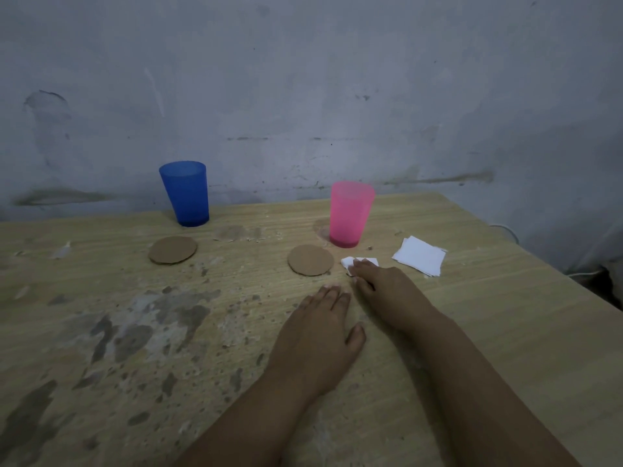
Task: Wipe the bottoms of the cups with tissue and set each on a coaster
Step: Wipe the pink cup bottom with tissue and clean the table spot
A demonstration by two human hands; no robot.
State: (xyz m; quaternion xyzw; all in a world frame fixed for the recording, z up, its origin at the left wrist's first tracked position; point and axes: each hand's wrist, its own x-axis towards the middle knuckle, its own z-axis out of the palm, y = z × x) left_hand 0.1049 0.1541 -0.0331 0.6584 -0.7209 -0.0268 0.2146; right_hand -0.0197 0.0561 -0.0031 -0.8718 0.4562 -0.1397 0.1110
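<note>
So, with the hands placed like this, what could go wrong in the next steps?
1. The right hand touches only a small tissue piece; it may be too little to wipe a cup bottom well.
2. The table looks stained and crumbly, so a wiped cup could get dirty again if set down off its coaster.
3. The pink cup stands close to the reaching hand and might be knocked.

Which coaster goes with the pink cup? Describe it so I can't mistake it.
On the wooden table, find the pink cup right of centre. The coaster lies just in front of it, to its left. Unlike the other coaster near the blue cup, it's beside crumpled tissue.
</note>
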